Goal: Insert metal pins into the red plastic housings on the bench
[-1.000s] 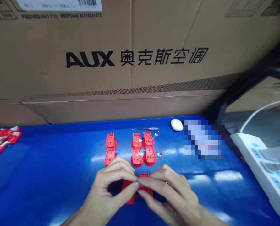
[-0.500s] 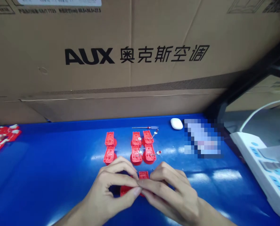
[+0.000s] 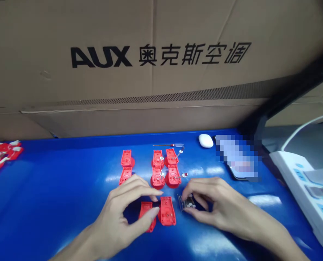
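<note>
My left hand [image 3: 130, 212] hovers with thumb and fingers apart and nothing between them, over a red plastic housing [image 3: 146, 208] that it partly hides. Beside that piece, a second red plastic housing [image 3: 168, 212] lies with its hollow side up, between my two hands. My right hand [image 3: 208, 199] reaches down to the table at the right. Its thumb and bent fingers close around a small cluster of metal parts [image 3: 190, 201], some of them thin pins. How many it grips is hidden.
Behind my hands stand more red housings [image 3: 127, 158], several with a white-tipped metal rod [image 3: 181, 176]. A screwdriver [image 3: 168, 145], a white case [image 3: 206, 140] and a blurred phone [image 3: 239, 159] lie farther back. Red-and-white parts [image 3: 3, 156] sit left, a power strip [image 3: 302, 181] right, a cardboard box [image 3: 109, 87] behind.
My hands have parted from their fingertip-to-fingertip pinch. The right one moved right onto the metal parts; the left opened, uncovering the two near red housings.
</note>
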